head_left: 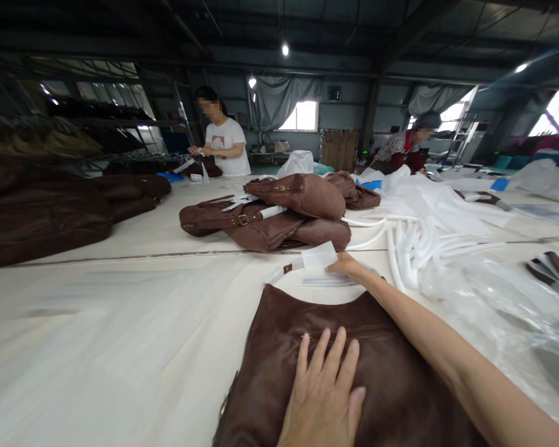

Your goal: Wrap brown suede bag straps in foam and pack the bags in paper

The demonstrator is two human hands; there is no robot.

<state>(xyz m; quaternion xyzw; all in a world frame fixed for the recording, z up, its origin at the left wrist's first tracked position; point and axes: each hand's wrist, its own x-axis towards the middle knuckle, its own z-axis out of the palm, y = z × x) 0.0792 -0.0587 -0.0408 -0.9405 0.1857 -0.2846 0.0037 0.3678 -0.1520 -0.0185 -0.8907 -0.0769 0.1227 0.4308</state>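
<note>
Near brown bag (pixel 386 366), one; held white paper (pixel 317 258), one — left hand (pixel 322 388) flat on bag, fingers spread; right hand (pixel 347 266) outstretched, pinching paper.

Two bare hands and a bare right forearm (pixel 428 335).
The left hand (pixel 319 397) has a broad back and long, slim fingers (pixel 334 357) with rounded tips; its thumb (pixel 356 403) is shorter and thicker. The right hand (pixel 347 265) appears smaller, and its fine details are too small to tell. The forearm is narrow at the wrist and becomes gradually wider towards the elbow, with a smooth outline.
</note>
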